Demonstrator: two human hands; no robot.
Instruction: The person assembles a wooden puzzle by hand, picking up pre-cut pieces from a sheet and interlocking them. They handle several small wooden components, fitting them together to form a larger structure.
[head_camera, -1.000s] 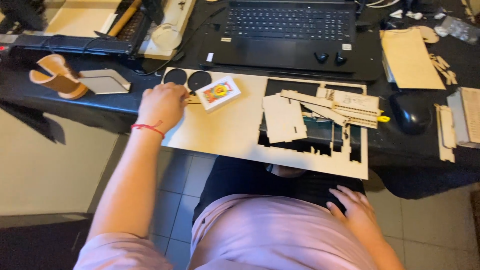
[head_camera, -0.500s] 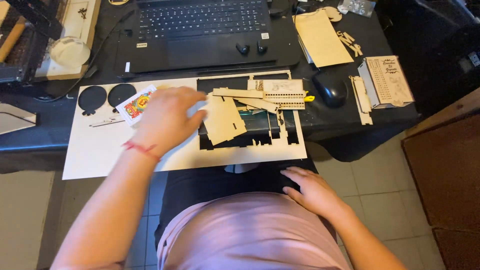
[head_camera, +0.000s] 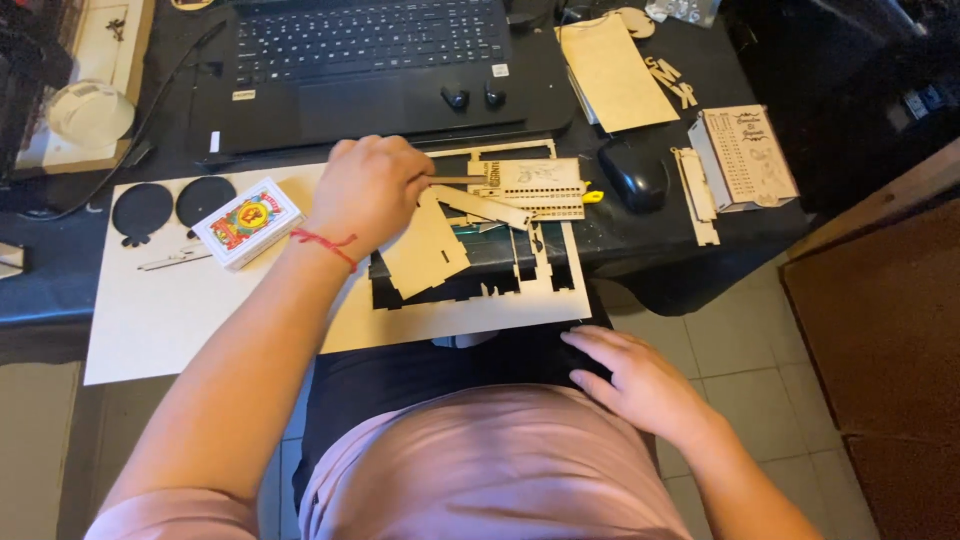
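— Where is the left hand (head_camera: 368, 190)?

— Over the middle of the wooden sheet (head_camera: 200, 320), knuckles up, fingers curled round a thin wooden strip (head_camera: 452, 181). The strip points right toward an engraved wooden piece (head_camera: 530, 184) lying just near of the laptop (head_camera: 370, 60). A red string circles the wrist.

— And the right hand (head_camera: 640, 385)?

— Low and near, resting flat on the dark lap, fingers loosely spread and holding nothing, well apart from the desk.

— What lies around the strip?

— Cut wooden panels (head_camera: 430, 250) sit tilted over the sheet's cut-out openings. A card box (head_camera: 247, 222) lies on the sheet to the left, beside two round holes (head_camera: 172, 205). A black mouse (head_camera: 633, 172) sits right of the engraved piece, and a small wooden box (head_camera: 742, 155) stands farther right. A tan panel (head_camera: 615, 72) lies far right of the laptop.
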